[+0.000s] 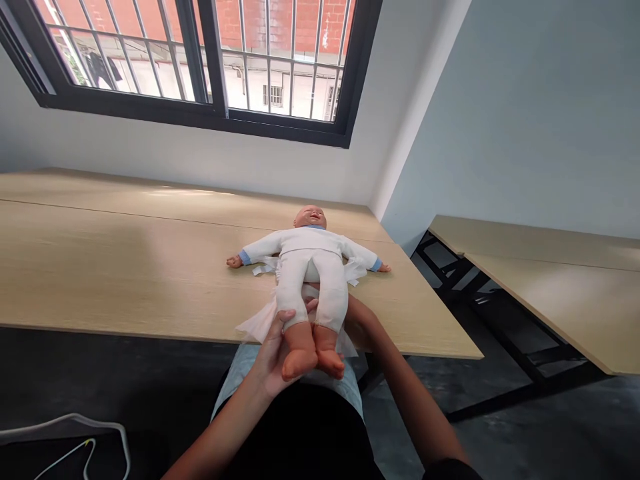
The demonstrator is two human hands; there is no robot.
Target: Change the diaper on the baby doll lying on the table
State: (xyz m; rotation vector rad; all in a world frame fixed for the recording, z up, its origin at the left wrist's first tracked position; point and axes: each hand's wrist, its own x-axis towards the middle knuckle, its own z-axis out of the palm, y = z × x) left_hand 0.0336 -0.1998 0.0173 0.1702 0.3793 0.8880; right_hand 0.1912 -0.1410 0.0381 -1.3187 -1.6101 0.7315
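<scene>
A baby doll [313, 270] in a white outfit with blue cuffs lies on its back, head away from me, arms spread, feet over the table's near edge. My left hand [274, 357] is closed around its lower left-side leg, thumb on top and fingertips showing between the legs. My right hand [357, 317] reaches behind the other leg; its fingers are hidden under the doll. Beneath the doll's hips lies a spread white diaper [260, 321], with tabs sticking out on both sides and a thin flap hanging toward me.
The doll rests on a light wooden table [125, 267] against the wall below a barred window [215, 113]. Another wooden table [560, 280] with dark legs stands to the right, across a gap. White hangers [75, 419] lie at the lower left.
</scene>
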